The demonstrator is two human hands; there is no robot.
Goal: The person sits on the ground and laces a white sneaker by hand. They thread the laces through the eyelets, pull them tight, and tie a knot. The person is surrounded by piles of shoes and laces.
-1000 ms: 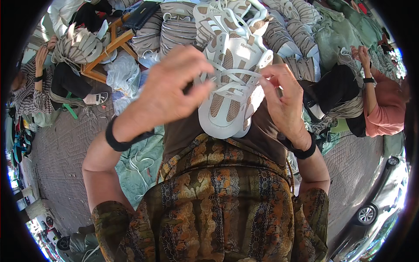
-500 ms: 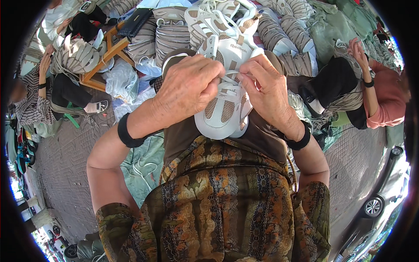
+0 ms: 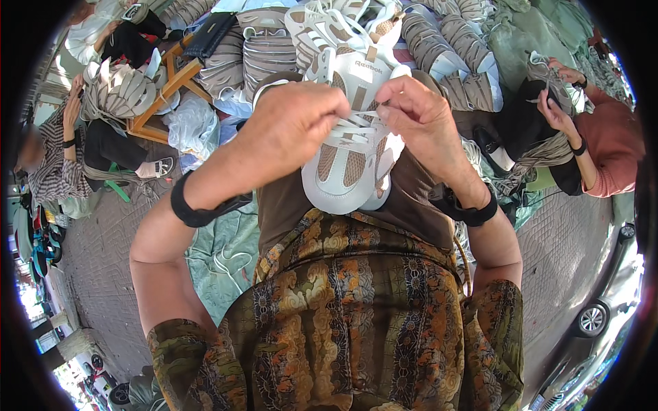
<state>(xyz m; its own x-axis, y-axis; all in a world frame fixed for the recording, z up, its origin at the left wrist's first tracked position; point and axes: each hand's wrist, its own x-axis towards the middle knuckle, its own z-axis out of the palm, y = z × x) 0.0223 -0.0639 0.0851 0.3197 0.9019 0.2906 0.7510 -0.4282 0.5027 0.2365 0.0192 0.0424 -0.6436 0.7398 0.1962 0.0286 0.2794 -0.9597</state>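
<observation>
A white and beige sneaker [image 3: 334, 183] rests on my lap with its toe toward me. White lace [image 3: 355, 129] crosses its front eyelets. At the left of the laces, my left hand [image 3: 296, 122] is closed, its thumb and forefinger pinching a lace; the back of the hand hides most of its fingers. My right hand [image 3: 419, 113] pinches lace at the shoe's right side, with thumb and forefinger together. Just beyond the tongue, more sneakers with loose white laces [image 3: 343, 27] lie heaped against this one.
Rows of stacked beige shoe parts [image 3: 449, 55] stand ahead, beside a wooden stool [image 3: 168, 89] bearing a black purse [image 3: 211, 33]. Co-workers sit at left and right; the right one's hands [image 3: 558, 113] hold a shoe piece. A dark car [image 3: 582, 342] is parked at right.
My hands have drawn slightly apart, the right one shifting outward and its fingers lifting. The co-worker at right has brought a shoe piece up between their hands.
</observation>
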